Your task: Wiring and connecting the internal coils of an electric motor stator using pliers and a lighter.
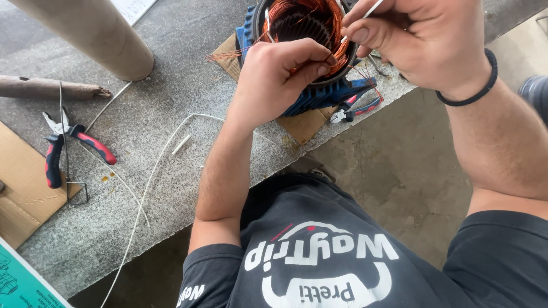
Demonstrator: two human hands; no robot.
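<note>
A blue electric motor stator (319,94) with copper wire windings (302,20) stands on a piece of cardboard at the stone bench's edge. My left hand (277,77) rests on the stator's rim and pinches copper wires between thumb and fingers. My right hand (419,40), with a black band on the wrist, is above the stator's right side and holds a thin white sleeve (365,12) between its fingertips.
Red-handled pliers (68,145) lie at left on the grey stone bench (154,120). Small cutters (357,108) lie beside the stator. A cardboard tube (91,31), a wooden stick (48,88), white tubing (151,177), cardboard (20,188) and a wire hook are also there.
</note>
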